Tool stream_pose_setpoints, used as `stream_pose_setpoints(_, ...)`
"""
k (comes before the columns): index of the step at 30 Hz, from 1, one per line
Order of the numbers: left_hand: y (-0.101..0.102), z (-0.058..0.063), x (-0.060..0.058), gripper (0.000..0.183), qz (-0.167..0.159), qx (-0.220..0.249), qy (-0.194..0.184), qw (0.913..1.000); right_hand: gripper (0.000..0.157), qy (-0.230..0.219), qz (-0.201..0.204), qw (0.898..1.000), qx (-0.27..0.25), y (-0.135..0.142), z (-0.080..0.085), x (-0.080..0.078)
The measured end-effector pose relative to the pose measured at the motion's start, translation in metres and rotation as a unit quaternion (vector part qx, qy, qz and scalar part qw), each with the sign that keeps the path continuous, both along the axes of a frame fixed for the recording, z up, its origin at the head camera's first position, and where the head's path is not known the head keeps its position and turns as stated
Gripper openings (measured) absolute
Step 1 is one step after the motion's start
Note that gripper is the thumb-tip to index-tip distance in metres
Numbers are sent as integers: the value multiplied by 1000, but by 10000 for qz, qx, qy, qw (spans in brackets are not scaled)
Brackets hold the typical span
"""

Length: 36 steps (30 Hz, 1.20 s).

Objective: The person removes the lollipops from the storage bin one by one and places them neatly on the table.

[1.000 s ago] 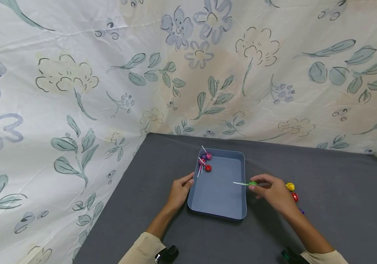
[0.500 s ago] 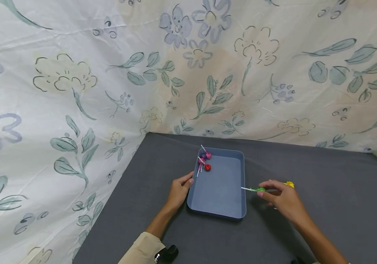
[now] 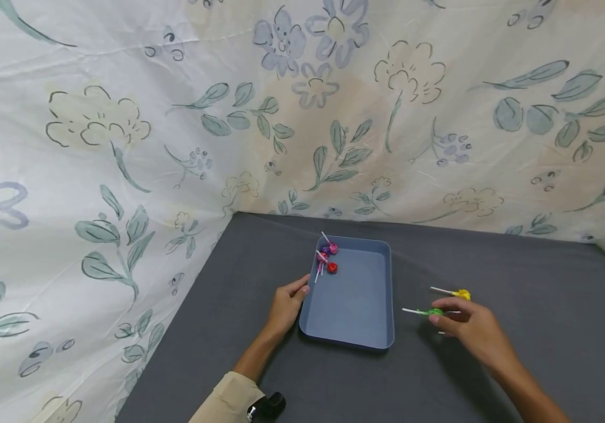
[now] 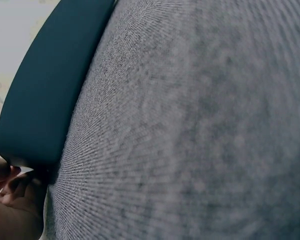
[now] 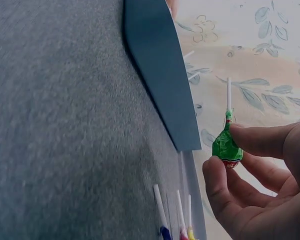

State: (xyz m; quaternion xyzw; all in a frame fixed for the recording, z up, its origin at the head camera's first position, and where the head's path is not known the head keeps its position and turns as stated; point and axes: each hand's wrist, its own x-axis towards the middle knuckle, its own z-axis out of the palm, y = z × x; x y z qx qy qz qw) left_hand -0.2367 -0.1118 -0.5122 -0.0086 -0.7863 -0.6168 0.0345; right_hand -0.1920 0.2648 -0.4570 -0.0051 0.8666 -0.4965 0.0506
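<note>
Between thumb and fingers, my right hand (image 3: 474,332) pinches a green-wrapped lollipop (image 5: 226,146) by its candy head. Its white stick points left toward the tray in the head view. The lollipop is held above the table, right of the blue-grey tray (image 3: 360,299). My left hand (image 3: 285,305) grips the tray's left edge, with its fingers partly hidden in the left wrist view. Inside the tray's far left corner lie a red lollipop (image 3: 332,268), a pink lollipop (image 3: 333,249) and others bunched together.
A yellow lollipop (image 3: 463,294) lies on the dark grey tablecloth (image 3: 545,305) just beyond my right hand. More sticks show beneath that hand; the right wrist view has a purple lollipop (image 5: 165,233) among them. Floral fabric (image 3: 413,129) hangs behind the table and on its left.
My right hand has moved right and toward me with the green lollipop, from over the tray's right rim to outside it. My left hand stays on the tray.
</note>
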Motion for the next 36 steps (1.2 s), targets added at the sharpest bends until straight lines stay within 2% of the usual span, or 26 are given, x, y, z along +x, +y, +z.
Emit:
stream_pose_setpoints(11, -2, 0, 1, 36, -44, 7, -6, 10000, 42, -197, -147, 9994, 231, 13, -4, 15)
stream_pose_setpoints(19, -4, -1, 1, 36, -55, 66, 14, 10000, 51, -818, -307, 9957, 320, 22, -6, 17)
stream_pose_setpoints(26, -3, -1, 1, 36, -41, 57, 25, 10000, 48, -868, -372, 9947, 401, 30, -10, 25)
stream_pose_setpoints(32, -2, 0, 1, 36, -20, 47, -7, 10000, 47, -709, -366, 9958, 449, 37, -15, 34)
stream_pose_setpoints(36, -1, 1, 1, 36, -35, 45, 16, 10000, 48, -812, -468, 9947, 429, 44, -20, 35)
